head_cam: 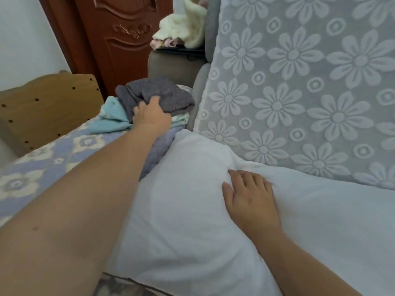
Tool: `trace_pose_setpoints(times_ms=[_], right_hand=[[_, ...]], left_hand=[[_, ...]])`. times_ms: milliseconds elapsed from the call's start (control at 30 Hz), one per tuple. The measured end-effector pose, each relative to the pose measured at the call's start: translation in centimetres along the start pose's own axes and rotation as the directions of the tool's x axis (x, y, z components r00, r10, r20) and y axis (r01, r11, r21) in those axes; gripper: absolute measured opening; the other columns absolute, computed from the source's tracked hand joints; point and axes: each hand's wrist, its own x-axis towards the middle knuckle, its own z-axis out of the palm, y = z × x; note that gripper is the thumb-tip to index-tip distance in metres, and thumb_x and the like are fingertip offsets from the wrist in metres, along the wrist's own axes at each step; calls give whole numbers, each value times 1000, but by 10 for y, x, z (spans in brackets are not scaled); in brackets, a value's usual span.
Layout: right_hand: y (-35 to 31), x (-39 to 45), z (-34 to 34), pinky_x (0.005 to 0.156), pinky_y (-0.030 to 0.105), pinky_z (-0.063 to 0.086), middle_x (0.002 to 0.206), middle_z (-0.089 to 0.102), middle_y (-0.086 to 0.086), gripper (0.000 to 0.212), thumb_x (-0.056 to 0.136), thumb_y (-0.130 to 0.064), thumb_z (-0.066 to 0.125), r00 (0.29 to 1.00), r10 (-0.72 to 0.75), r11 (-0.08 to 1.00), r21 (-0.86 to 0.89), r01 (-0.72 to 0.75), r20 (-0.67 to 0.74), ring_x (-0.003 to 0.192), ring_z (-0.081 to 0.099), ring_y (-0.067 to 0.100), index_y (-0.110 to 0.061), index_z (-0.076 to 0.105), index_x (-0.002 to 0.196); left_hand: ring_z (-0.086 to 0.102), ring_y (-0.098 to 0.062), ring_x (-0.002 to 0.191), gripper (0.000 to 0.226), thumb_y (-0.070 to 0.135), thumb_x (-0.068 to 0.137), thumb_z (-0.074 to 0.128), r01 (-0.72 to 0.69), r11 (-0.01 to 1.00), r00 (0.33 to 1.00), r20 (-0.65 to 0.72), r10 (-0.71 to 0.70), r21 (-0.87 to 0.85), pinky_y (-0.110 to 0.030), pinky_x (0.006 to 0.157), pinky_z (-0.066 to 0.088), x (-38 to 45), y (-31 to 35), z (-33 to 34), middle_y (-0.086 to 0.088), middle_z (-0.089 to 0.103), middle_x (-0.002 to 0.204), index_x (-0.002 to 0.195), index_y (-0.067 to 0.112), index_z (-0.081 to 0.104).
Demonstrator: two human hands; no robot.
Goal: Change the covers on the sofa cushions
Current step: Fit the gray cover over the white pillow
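**Left hand on the folded cloth, right hand flat on the bare cushion**

Your left hand (pixel 150 115) reaches to the middle left of the frame and lands on a folded grey cloth (pixel 158 94) that tops a small pile. Your fingers curl over its near edge, but the hand hides the fingertips, so you cannot tell from here whether the cloth is pinched or only touched. Under the grey cloth lies a light blue cloth (pixel 112 117), and the pile sits on a blue and white patterned spread (pixel 42 165) that runs down the left side of the frame.

Your right hand (pixel 250 197) lies in the lower middle, palm down and fingers spread slightly apart — pressing on the white cushion (pixel 181 221), gripping nothing. The cushion has no cover on it and fills the lower centre and right of the frame, its upper left corner touching the edge of the spread just beside the pile.

Behind the cushion, across the upper right, the sofa back (pixel 299 82) stands under a pale cover with a raised flower pattern. In the upper middle a cream fluffy cloth (pixel 183 28) is heaped on the sofa arm, with a dark red wooden door (pixel 121 35) to its left — and a light wooden board (pixel 47 107) with small dark holes at the far left.
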Motion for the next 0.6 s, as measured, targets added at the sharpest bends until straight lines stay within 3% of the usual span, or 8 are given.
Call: trace_pose_setpoints(times_ms=[67, 167, 267, 333, 433, 500, 600], right_hand=[[0, 1, -1, 93, 47, 42, 118, 66, 3, 48, 97, -46, 37, 1000, 8, 1000, 8, -8, -22, 109, 58, 29, -20, 62, 128], [-1, -2, -4, 94, 48, 43, 118, 67, 4, 48, 97, -47, 36, 999, 36, 999, 24, -36, -3, 108, 59, 29, -20, 63, 127], [-2, -8, -18, 100, 48, 43, 123, 67, 5, 56, 97, -50, 30, 991, 66, 996, 56, -73, 119, 114, 59, 30, -19, 62, 130], [-7, -15, -42, 106, 43, 37, 134, 62, 1, 62, 96, -54, 22, 978, 78, 988, 116, -102, 195, 123, 54, 27, -21, 55, 137], [-11, -25, -97, 116, 33, 25, 151, 45, -2, 56, 100, -49, 39, 957, 12, 953, 288, -98, 288, 139, 39, 18, -21, 42, 148], [-14, -39, -149, 118, 33, 28, 153, 40, -2, 57, 98, -38, 56, 951, -9, 863, 483, -149, 310, 138, 39, 17, -22, 39, 150], [-15, -73, -245, 104, 41, 49, 141, 52, -4, 44, 99, -34, 58, 948, 149, 553, 771, -315, 280, 112, 62, 13, -30, 48, 141]], left_hand=[[42, -38, 136, 47, 27, 102, 46, -9, 995, 998, -66, 2, -103, -46, 111, 38, 5, 1, -4, -17, 44, 150, 147, 15, 48], [52, -35, 129, 40, 23, 106, 38, -73, 994, 976, -210, 55, -81, -43, 106, 42, -14, 5, -27, -13, 59, 140, 137, 16, 62], [56, -30, 126, 37, 25, 103, 41, -256, 966, 925, -296, 237, -26, -42, 105, 43, -53, 22, -71, -8, 66, 132, 128, 25, 69], [60, -26, 121, 37, 27, 100, 44, -404, 912, 873, -332, 358, -77, -38, 103, 45, -91, 43, -109, -2, 70, 127, 123, 27, 72], [62, -20, 118, 34, 21, 97, 50, -533, 827, 819, -356, 450, -180, -36, 102, 47, -151, 80, -171, 4, 71, 124, 121, 26, 74], [66, -16, 112, 35, 22, 93, 51, -607, 742, 777, -408, 479, -284, -37, 100, 51, -192, 109, -213, 7, 73, 117, 117, 26, 76], [68, -8, 102, 34, 20, 92, 54, -645, 587, 763, -444, 469, -489, -35, 101, 53, -251, 156, -266, 11, 74, 114, 118, 26, 75]])
